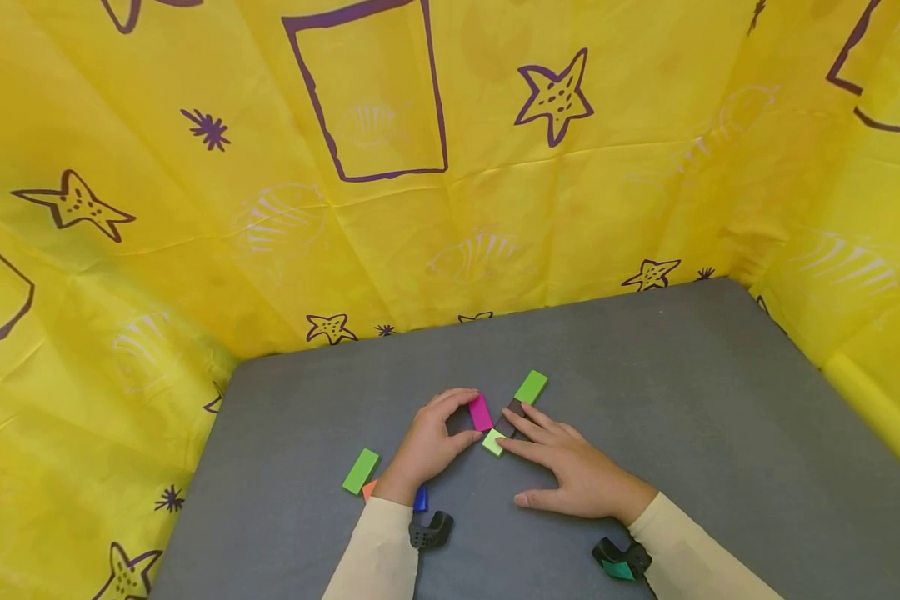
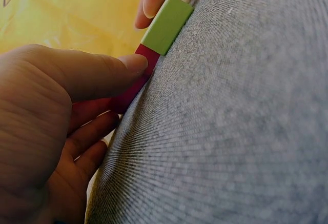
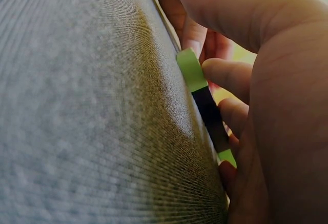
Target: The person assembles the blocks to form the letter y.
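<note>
With thumb and index finger, my left hand (image 1: 429, 442) grips a magenta block (image 1: 481, 412) at its two ends, flat on the table. In the left wrist view the thumb presses the near end of that magenta block (image 2: 148, 57), beside a light green block (image 2: 168, 25). My right hand (image 1: 577, 467) lies with fingers extended, fingertips touching the light green block (image 1: 493, 442) and a dark brown block (image 1: 506, 426). A longer green block (image 1: 532, 387) continues the row beyond the dark one. The right wrist view shows this dark block (image 3: 210, 116) between two green ones.
Another green block (image 1: 361, 472) lies left of the left forearm. An orange block (image 1: 369, 490) and a blue block (image 1: 421, 498) are partly hidden by that wrist. The grey table (image 1: 682, 400) meets a yellow patterned cloth (image 1: 495, 208) behind it.
</note>
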`<state>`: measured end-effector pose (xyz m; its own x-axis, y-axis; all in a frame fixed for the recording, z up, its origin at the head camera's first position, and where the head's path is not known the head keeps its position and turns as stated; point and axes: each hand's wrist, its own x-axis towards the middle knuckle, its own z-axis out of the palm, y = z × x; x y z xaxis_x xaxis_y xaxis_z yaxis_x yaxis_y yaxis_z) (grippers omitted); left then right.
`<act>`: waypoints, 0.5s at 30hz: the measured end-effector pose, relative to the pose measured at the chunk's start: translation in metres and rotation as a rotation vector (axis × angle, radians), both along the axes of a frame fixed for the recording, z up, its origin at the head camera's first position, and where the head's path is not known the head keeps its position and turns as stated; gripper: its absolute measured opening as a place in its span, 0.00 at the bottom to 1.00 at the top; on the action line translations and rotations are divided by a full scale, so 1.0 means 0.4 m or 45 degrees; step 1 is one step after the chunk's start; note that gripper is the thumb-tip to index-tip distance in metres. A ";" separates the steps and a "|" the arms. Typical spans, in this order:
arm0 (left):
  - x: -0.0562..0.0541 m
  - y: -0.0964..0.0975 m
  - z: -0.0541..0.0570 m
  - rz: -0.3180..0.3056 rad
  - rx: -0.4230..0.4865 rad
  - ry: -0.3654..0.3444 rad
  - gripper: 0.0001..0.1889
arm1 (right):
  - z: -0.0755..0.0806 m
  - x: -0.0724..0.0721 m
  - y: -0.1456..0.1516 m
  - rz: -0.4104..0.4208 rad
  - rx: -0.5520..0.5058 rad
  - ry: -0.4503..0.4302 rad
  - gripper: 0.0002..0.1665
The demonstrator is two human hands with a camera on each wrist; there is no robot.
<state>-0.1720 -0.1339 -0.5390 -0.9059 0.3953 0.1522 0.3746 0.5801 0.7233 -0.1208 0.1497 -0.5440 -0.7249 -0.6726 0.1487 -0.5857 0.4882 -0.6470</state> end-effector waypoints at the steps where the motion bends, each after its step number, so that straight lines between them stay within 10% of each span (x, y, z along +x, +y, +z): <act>1: 0.000 0.000 0.000 0.001 -0.003 0.002 0.31 | 0.000 0.000 0.000 0.000 0.000 0.002 0.47; 15: 0.002 -0.001 0.000 -0.001 0.049 -0.024 0.31 | -0.001 0.001 0.002 0.001 0.008 0.018 0.47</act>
